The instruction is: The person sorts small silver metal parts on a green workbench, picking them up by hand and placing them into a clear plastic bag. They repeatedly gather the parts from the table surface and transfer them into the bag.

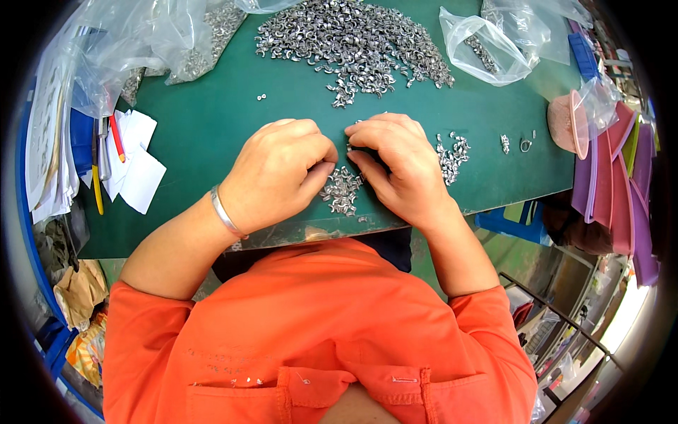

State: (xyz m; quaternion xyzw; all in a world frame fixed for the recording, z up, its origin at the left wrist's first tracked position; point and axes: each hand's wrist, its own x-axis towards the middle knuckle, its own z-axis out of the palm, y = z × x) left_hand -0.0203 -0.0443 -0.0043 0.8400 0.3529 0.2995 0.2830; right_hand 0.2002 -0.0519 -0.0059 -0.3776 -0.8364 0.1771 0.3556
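Note:
My left hand point(281, 168) is closed, thumb and forefinger pressed together beside a small pile of curved metal pieces point(342, 191). What it pinches, if anything, is hidden. Across that pile my right hand point(399, 164) has its fingers curled in and its thumb bent under them. Bits of metal show at its fingertips, too small to make out. Right of this hand lies another small pile of metal pieces point(452, 157). A large heap of the same kind of small, crescent-like grey pieces point(360, 46) spreads over the far side of the green table point(205, 152).
Clear plastic bags point(487, 53) lie at the far right, and more bags point(141, 42) at the far left. White papers point(141, 173) with pens point(97, 187) sit at left. A pink cup point(568, 124) stands near the right edge, beside coloured plastic pieces point(614, 184).

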